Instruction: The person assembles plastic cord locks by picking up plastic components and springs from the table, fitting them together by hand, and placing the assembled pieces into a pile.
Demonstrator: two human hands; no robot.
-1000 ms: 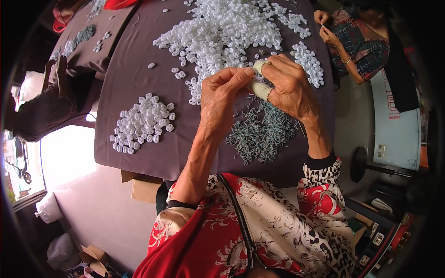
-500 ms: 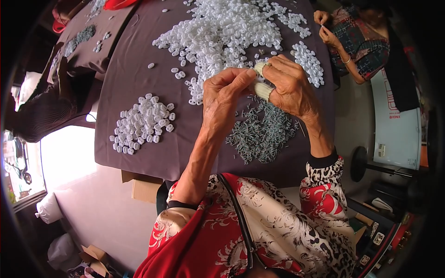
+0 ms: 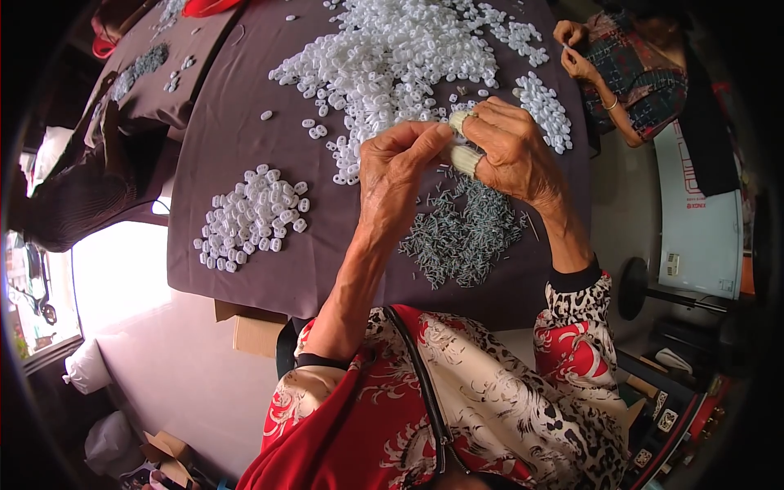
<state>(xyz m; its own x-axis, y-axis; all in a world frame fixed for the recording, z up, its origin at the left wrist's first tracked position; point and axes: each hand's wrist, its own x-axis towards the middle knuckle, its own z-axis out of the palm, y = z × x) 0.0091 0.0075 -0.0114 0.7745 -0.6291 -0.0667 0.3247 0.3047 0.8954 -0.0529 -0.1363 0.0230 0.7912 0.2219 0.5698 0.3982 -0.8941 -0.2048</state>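
Note:
My left hand (image 3: pixel 398 167) and my right hand (image 3: pixel 513 155) meet fingertip to fingertip above the table's middle. Both are closed in a pinch; whatever lies between the fingertips is too small and covered to make out. Pale knitted finger covers (image 3: pixel 465 161) sit on the thumb and forefinger of my right hand. Below the hands spreads a heap of small grey metal pins (image 3: pixel 464 237). Beyond them lies a large pile of small white plastic pieces (image 3: pixel 384 69) with openings in them. A smaller pile of similar white pieces (image 3: pixel 251 214) rests left of my left forearm.
A dark brown cloth (image 3: pixel 220 147) covers the table. Another white cluster (image 3: pixel 543 110) lies near its right edge. At the far right a co-worker's hands (image 3: pixel 576 53) hold something small. A second cloth-covered table (image 3: pixel 175 82) stands at the left. Cardboard (image 3: pixel 257 333) juts out below the front edge.
My right forearm and sleeve have shifted slightly to the right. Both hands keep their pinch in nearly the same place.

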